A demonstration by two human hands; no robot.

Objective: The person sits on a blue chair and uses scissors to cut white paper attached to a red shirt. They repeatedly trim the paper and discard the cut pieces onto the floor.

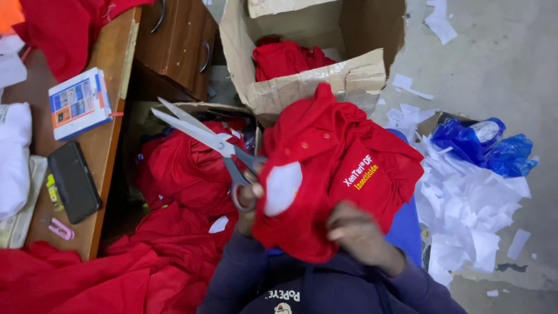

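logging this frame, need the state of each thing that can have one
scissors: blades open, held in left hand
red garment: bunched up, held off the lap, right hand gripping it
white patch: lying on the garment
cardboard box: flaps open, red cloth inside
phone: screen dark, flat on the desk
drawers: shut

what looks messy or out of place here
White paper scraps are strewn in a heap on the concrete floor right of the person, with blue plastic bags on top. The cardboard box of red garments has a torn, crumpled front flap.
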